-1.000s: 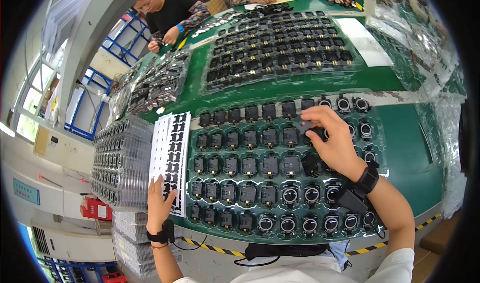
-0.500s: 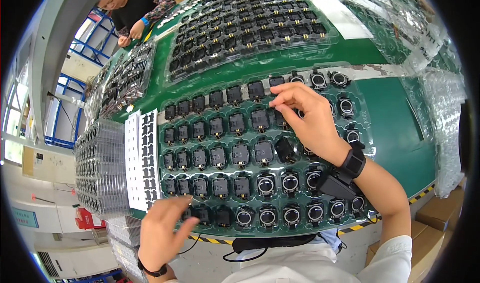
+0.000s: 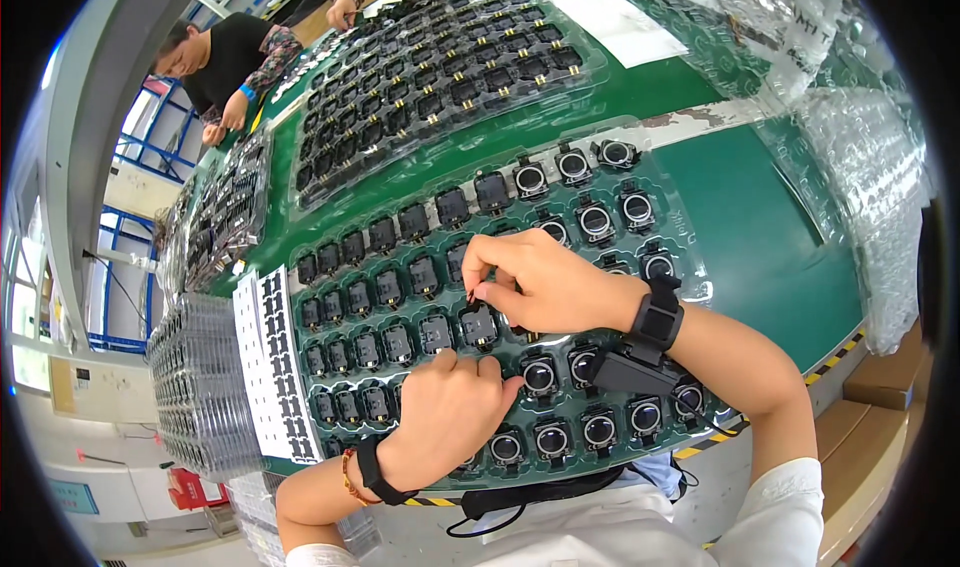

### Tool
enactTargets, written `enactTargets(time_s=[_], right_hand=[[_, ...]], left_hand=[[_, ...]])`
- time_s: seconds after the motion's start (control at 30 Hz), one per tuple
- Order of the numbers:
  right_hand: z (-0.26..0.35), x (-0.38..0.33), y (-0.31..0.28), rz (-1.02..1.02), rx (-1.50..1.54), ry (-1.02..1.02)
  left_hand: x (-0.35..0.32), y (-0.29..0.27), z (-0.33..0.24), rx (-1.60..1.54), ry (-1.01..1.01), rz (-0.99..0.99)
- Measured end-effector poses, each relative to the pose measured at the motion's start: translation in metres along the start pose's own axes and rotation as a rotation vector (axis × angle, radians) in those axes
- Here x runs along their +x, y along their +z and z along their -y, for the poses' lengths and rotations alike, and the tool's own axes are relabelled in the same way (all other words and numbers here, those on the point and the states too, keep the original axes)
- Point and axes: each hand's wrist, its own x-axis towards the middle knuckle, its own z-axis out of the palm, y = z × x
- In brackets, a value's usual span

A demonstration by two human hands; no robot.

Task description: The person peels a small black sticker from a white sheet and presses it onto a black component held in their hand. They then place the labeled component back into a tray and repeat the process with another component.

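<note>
A clear plastic tray (image 3: pixel 668 229) holds rows of black square housings (image 3: pixel 423 276) on its left and black parts with round silver-rimmed lenses (image 3: pixel 594 223) on its right. Over the middle of the tray, my right hand (image 3: pixel 545 282) has thumb and index finger pinched together. Something small and dark shows at those fingertips, too little of it to name. Just nearer to me, my left hand (image 3: pixel 455 407) is curled with its back up, above the near rows. Its fingertips point down beside a housing, and whatever they may hold is hidden.
A second tray of black housings (image 3: pixel 430 102) lies farther back on the green table (image 3: pixel 760 227). White sheets with black pads (image 3: pixel 268 367) and stacked clear trays (image 3: pixel 205 387) are at left. Plastic wrapping (image 3: pixel 850 167) covers the right side. A co-worker (image 3: pixel 215 72) works at the far left.
My left hand has come rightward from the tray's near left corner to its near middle and curled. My right hand has moved left and nearer. The view has turned slightly.
</note>
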Motion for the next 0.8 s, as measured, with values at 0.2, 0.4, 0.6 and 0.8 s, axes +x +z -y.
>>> enactTargets(time_s=[0.2, 0.4, 0.6, 0.8], right_hand=[[-0.003, 0.001, 0.002, 0.09, 0.092, 0.027], [0.003, 0.001, -0.004, 0.143, 0.144, 0.147], [0.0, 0.002, -0.004, 0.215, 0.169, 0.24], [0.004, 0.005, -0.007, 0.219, 0.302, 0.421]], left_hand=[[0.003, 0.004, -0.003, 0.013, -0.042, 0.105], [0.008, -0.014, 0.002, -0.131, -0.101, 0.157], [0.001, -0.053, 0.023, -0.751, -0.308, 0.138], [-0.002, -0.034, 0.06, -1.351, -0.445, -0.042]])
